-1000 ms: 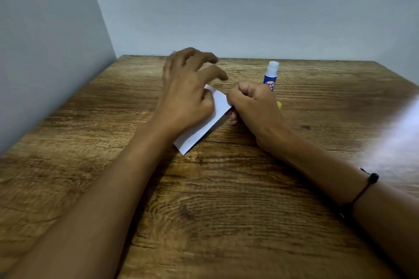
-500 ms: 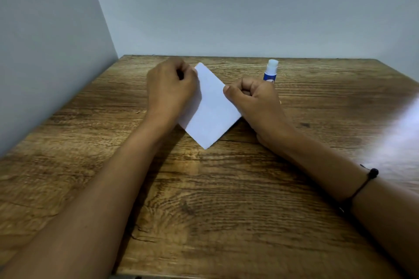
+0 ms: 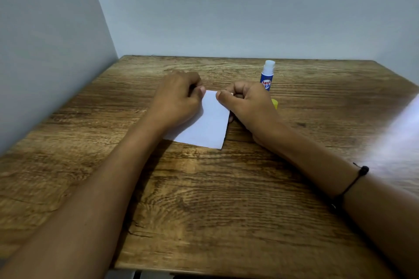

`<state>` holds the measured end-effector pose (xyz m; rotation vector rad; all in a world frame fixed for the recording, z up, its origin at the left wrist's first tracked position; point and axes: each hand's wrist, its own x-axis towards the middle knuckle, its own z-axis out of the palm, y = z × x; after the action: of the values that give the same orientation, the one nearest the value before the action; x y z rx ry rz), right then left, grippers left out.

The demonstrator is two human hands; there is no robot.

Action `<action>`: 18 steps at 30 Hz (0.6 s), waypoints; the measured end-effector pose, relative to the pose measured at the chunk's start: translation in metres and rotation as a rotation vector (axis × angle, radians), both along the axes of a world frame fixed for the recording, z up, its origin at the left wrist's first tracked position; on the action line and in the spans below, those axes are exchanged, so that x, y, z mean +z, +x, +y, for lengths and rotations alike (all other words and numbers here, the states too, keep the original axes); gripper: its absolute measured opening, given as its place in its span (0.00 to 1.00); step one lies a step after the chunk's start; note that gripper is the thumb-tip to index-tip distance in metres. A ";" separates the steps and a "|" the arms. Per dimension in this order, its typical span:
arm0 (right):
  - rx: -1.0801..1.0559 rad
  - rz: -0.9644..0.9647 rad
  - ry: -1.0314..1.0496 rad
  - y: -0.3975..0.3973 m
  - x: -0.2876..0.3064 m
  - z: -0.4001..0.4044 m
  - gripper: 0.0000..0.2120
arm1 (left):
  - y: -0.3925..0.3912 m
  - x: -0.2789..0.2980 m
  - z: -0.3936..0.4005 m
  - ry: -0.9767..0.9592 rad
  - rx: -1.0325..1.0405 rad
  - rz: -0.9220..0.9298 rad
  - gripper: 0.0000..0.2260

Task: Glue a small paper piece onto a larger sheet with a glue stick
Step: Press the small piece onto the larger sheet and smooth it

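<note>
A white paper sheet (image 3: 208, 127) lies flat on the wooden table (image 3: 204, 199). My left hand (image 3: 176, 99) rests curled on the sheet's left part, thumb at its top edge. My right hand (image 3: 247, 104) is curled at the sheet's top right corner, thumb and forefinger pinching something small and white there. A blue glue stick (image 3: 267, 75) stands upright and uncapped just behind my right hand. Its yellow cap (image 3: 274, 104) peeks out beside that hand. No separate small paper piece shows clearly.
Grey walls close the table on the left and at the back. A bright white blur (image 3: 399, 142) lies at the right edge. A black cord bracelet (image 3: 353, 179) sits on my right wrist.
The sheet has turned from a diamond position to nearly square with me. My left hand slid down onto its left side, and my right thumb moved to the top edge.
</note>
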<state>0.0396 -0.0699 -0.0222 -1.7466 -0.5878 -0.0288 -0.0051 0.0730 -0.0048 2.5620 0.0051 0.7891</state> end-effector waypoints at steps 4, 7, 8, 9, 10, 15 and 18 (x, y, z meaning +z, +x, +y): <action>-0.005 0.063 0.048 -0.001 0.000 0.000 0.11 | 0.002 -0.002 -0.001 -0.112 0.112 0.015 0.09; -0.051 0.071 0.093 -0.002 -0.001 -0.004 0.10 | 0.001 -0.006 -0.004 -0.121 0.155 0.036 0.08; -0.063 0.054 0.083 -0.003 -0.001 -0.006 0.09 | 0.000 -0.009 -0.003 -0.124 0.160 0.038 0.07; -0.078 0.010 0.043 -0.003 0.000 -0.007 0.09 | -0.001 -0.011 -0.003 -0.126 0.157 0.042 0.07; -0.093 -0.066 -0.020 -0.005 0.001 -0.007 0.07 | -0.002 -0.014 -0.004 -0.120 0.149 0.051 0.06; -0.086 -0.638 -0.600 -0.018 -0.004 -0.006 0.08 | -0.002 -0.026 -0.013 0.276 0.152 0.105 0.11; -0.028 -0.773 -0.766 -0.022 -0.005 -0.010 0.09 | -0.004 -0.026 -0.016 0.396 0.116 0.074 0.08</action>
<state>0.0177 -0.0798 -0.0275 -2.4871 -1.2477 -0.5851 -0.0087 0.0567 -0.0311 2.9879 0.0236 0.8033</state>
